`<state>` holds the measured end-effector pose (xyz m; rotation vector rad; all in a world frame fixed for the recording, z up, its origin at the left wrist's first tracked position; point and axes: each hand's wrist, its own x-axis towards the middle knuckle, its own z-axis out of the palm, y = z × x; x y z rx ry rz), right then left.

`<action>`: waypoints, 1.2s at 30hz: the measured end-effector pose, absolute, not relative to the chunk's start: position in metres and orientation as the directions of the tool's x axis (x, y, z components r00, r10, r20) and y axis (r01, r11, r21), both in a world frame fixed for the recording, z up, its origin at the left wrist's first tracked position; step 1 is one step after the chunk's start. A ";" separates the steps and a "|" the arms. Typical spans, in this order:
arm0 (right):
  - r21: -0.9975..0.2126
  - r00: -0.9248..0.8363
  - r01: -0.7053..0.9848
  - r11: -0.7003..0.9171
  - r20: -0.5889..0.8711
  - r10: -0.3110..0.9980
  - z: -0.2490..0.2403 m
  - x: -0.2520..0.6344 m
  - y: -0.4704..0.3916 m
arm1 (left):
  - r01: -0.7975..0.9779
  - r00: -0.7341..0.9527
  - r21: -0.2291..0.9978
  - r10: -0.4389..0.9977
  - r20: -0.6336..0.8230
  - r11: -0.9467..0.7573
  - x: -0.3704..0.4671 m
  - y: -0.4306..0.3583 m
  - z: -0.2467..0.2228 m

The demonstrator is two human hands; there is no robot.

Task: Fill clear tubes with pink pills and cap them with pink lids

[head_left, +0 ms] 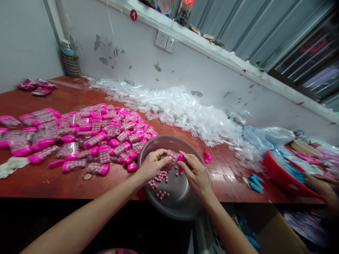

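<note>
Over a grey metal bowl (pixel 182 201), my left hand (pixel 153 165) pinches a small clear case (pixel 172 158) filled with pink balls. My right hand (pixel 195 173) grips a bright pink cap (pixel 180 157) at the right end of that case; whether the two are fully joined is too small to tell. Loose pink balls (pixel 159 177) lie in the bottom of the bowl. A large heap of filled cases with pink caps (pixel 103 155) covers the table to the left.
Empty clear cases (pixel 174 102) are piled along the wall. Pink caps (pixel 208 157) lie right of the bowl. Farther right are blue pieces (pixel 256 182), a red basin (pixel 280 176) and another person's hand (pixel 321 187). A white cloth (pixel 13 166) lies far left.
</note>
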<state>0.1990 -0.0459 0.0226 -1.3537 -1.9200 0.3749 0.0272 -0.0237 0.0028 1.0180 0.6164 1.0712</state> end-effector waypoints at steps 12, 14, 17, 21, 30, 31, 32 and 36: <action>-0.421 -0.477 0.675 0.606 0.379 0.793 0.056 0.198 -0.052 | -0.003 0.357 0.936 0.874 0.331 -0.353 0.023 -0.039 0.009; -0.395 -0.492 0.688 0.608 0.361 0.792 0.052 0.198 -0.054 | 0.030 0.329 0.913 0.866 0.376 -0.407 0.022 -0.041 0.010; -0.300 -0.536 0.705 0.642 0.366 0.760 0.048 0.199 -0.060 | 0.075 0.329 0.867 0.833 0.445 -0.492 0.021 -0.044 0.011; -0.159 -0.598 0.717 0.679 0.361 0.716 0.041 0.203 -0.070 | 0.169 0.397 0.753 0.743 0.538 -0.635 0.021 -0.048 0.007; -0.490 -0.440 0.666 0.563 0.351 0.827 0.037 0.201 -0.060 | -0.026 0.354 0.964 0.900 0.255 -0.263 0.023 -0.038 0.010; -0.623 -0.364 0.612 0.487 0.325 0.873 0.038 0.201 -0.059 | -0.112 0.352 0.982 0.918 0.180 -0.149 0.024 -0.035 0.010; -0.751 -0.291 0.526 0.398 0.281 0.915 0.038 0.202 -0.060 | -0.200 0.353 0.979 0.928 0.115 -0.045 0.024 -0.033 0.010; -0.995 -0.164 0.038 0.092 0.084 0.983 0.031 0.208 -0.065 | -0.391 0.356 0.908 0.935 -0.001 0.150 0.025 -0.028 0.008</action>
